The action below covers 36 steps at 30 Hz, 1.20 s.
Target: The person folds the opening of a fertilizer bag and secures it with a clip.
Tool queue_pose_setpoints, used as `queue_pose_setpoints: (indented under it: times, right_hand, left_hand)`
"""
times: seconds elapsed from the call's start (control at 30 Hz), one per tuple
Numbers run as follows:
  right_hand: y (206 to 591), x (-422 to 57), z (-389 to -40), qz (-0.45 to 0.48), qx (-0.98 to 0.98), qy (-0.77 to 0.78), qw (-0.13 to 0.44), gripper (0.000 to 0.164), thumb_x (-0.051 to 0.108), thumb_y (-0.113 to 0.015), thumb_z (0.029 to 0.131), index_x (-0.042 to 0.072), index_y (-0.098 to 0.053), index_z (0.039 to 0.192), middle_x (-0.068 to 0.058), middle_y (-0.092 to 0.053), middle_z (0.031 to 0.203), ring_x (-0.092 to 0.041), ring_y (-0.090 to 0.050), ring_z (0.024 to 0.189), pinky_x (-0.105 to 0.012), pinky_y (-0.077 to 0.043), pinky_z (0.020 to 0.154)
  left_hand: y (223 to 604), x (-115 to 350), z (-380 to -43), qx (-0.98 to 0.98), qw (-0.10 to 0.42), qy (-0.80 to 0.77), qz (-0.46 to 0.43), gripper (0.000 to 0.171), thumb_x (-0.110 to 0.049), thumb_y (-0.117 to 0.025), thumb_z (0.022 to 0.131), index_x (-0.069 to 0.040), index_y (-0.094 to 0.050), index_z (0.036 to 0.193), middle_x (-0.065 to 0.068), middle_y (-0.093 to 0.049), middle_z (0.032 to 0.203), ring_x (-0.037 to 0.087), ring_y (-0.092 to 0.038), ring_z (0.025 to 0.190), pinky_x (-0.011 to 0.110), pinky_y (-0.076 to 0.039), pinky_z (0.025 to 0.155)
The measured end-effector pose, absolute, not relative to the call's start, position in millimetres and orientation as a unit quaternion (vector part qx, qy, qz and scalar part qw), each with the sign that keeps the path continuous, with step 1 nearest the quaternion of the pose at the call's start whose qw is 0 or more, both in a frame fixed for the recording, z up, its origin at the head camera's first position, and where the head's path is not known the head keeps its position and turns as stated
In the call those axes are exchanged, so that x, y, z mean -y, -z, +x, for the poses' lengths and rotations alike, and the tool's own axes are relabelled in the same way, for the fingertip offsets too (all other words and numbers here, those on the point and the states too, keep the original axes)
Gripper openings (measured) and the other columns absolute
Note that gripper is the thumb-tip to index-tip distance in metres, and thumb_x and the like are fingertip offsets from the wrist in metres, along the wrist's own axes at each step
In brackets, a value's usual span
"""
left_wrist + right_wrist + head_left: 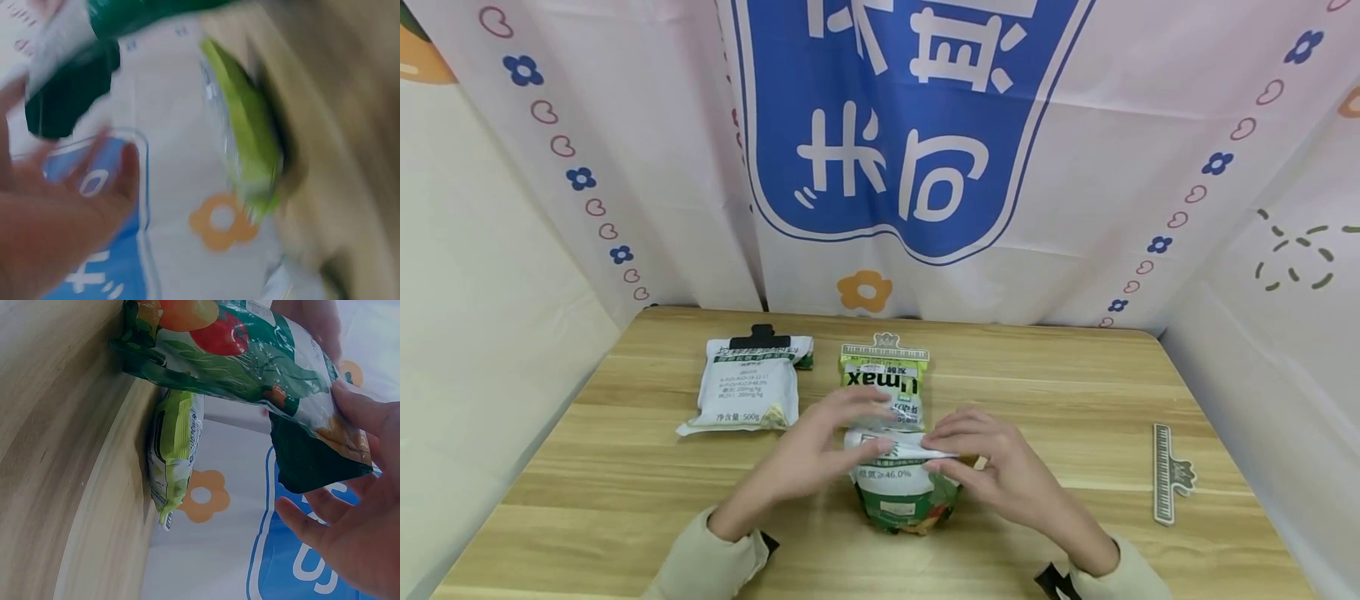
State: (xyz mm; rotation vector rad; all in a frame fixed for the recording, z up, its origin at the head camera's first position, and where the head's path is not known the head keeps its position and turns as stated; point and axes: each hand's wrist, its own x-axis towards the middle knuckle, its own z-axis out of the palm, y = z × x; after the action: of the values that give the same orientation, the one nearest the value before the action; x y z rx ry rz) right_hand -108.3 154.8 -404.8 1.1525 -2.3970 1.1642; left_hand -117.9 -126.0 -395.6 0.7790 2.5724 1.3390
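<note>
A green and white fertilizer bag (887,492) with fruit pictures stands on the table, its top folded over. My right hand (992,467) pinches the right end of that fold, thumb in front, as the right wrist view also shows. At the fold's left end is my left hand (820,446), its fingers spread and blurred. Its thumb lies by the fold; whether it touches cannot be told. In the right wrist view, a dark green flap (312,459) hangs behind the bag. Directly behind stands a lime-green and silver bag (910,383) with a pale ruler-like clip (884,351) on its top.
Another white bag (748,387), closed with a black clip (762,337), lies at the back left of the wooden table (617,500). A loose pale ruler-like clip (1163,475) lies near the right edge. Printed cloth (1075,192) hangs behind.
</note>
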Motion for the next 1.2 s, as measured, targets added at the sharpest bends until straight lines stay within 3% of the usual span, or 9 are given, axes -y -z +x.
queue_pose_setpoints:
  times: [0.13, 0.2, 0.27, 0.37, 0.47, 0.73, 0.9, 1.07, 1.2]
  right_hand:
    - [405, -157, -108, 0.394, 0.814, -0.416, 0.095, 0.017, 0.013, -0.08, 0.093, 0.017, -0.083, 0.109, 0.002, -0.081, 0.108, -0.016, -0.07, 0.104, -0.033, -0.061, 0.089]
    - [404, -158, -108, 0.399, 0.81, -0.422, 0.084, 0.016, 0.013, -0.079, 0.094, 0.017, -0.083, 0.109, 0.002, -0.081, 0.107, -0.016, -0.071, 0.104, -0.033, -0.061, 0.09]
    - [404, -158, -109, 0.405, 0.805, -0.428, 0.073, 0.015, 0.013, -0.077, 0.095, 0.017, -0.083, 0.109, 0.002, -0.081, 0.107, -0.016, -0.071, 0.103, -0.033, -0.061, 0.09]
    - [404, -158, -110, 0.406, 0.801, -0.437, 0.051, 0.014, 0.013, -0.075, 0.097, 0.016, -0.083, 0.108, 0.002, -0.081, 0.107, -0.014, -0.072, 0.102, -0.032, -0.061, 0.09]
    - [404, -159, -111, 0.385, 0.8, -0.459, 0.018, 0.013, 0.014, -0.075, 0.098, 0.017, -0.084, 0.106, 0.001, -0.081, 0.106, -0.012, -0.072, 0.101, -0.031, -0.061, 0.089]
    - [413, -165, -114, 0.261, 0.798, -0.535, -0.094, 0.013, 0.023, -0.081, 0.094, 0.019, -0.084, 0.106, 0.002, -0.082, 0.109, -0.01, -0.072, 0.098, -0.025, -0.057, 0.079]
    - [420, -170, -116, 0.246, 0.79, -0.554, -0.09, 0.009, 0.018, -0.078, 0.096, 0.015, -0.085, 0.1, -0.001, -0.082, 0.11, -0.012, -0.072, 0.099, -0.025, -0.055, 0.081]
    - [422, -169, -117, 0.26, 0.784, -0.559, -0.072, 0.013, 0.017, -0.072, 0.1, 0.014, -0.085, 0.1, -0.001, -0.083, 0.108, -0.012, -0.073, 0.104, -0.028, -0.056, 0.087]
    - [422, -168, -117, 0.259, 0.782, -0.562, -0.077, 0.013, 0.016, -0.071, 0.1, 0.013, -0.085, 0.1, -0.002, -0.083, 0.107, -0.012, -0.073, 0.1, -0.029, -0.057, 0.083]
  left_hand:
    - [394, 129, -115, -0.855, 0.033, -0.374, 0.357, 0.041, -0.045, -0.074, 0.097, -0.021, -0.075, 0.13, 0.008, -0.069, 0.143, 0.027, -0.064, 0.135, 0.046, -0.059, 0.103]
    - [394, 129, -114, -0.857, 0.021, -0.353, 0.375, 0.039, -0.045, -0.074, 0.097, -0.019, -0.077, 0.126, 0.009, -0.073, 0.135, 0.022, -0.074, 0.117, 0.032, -0.063, 0.086]
    - [395, 129, -114, -0.855, 0.008, -0.343, 0.389, 0.034, -0.041, -0.073, 0.099, -0.017, -0.08, 0.122, 0.007, -0.078, 0.124, 0.011, -0.077, 0.095, 0.021, -0.057, 0.07]
    - [397, 129, -115, -0.847, -0.007, -0.341, 0.408, 0.026, -0.033, -0.073, 0.099, -0.015, -0.082, 0.116, 0.002, -0.082, 0.108, -0.008, -0.057, 0.065, 0.01, -0.045, 0.058]
    - [401, 128, -117, -0.839, -0.02, -0.339, 0.425, 0.021, -0.027, -0.073, 0.1, -0.015, -0.082, 0.114, 0.0, -0.083, 0.1, -0.014, -0.034, 0.055, 0.008, -0.034, 0.05]
    - [411, 131, -121, -0.828, -0.006, -0.378, 0.415, 0.016, -0.022, -0.071, 0.101, -0.016, -0.083, 0.109, 0.0, -0.083, 0.09, -0.015, -0.016, 0.051, 0.009, -0.029, 0.046]
    - [412, 132, -124, -0.829, 0.01, -0.392, 0.399, 0.017, -0.027, -0.069, 0.103, -0.019, -0.083, 0.107, -0.004, -0.08, 0.084, -0.013, -0.018, 0.05, 0.011, -0.031, 0.047]
    - [415, 131, -125, -0.83, 0.054, -0.443, 0.335, 0.019, -0.034, -0.072, 0.1, -0.021, -0.084, 0.105, -0.001, -0.083, 0.098, -0.007, -0.044, 0.056, 0.017, -0.046, 0.055]
    - [429, 128, -123, -0.786, 0.133, -0.533, 0.284, 0.024, -0.028, -0.078, 0.097, -0.015, -0.081, 0.116, 0.006, -0.082, 0.113, 0.002, -0.069, 0.085, 0.022, -0.058, 0.074]
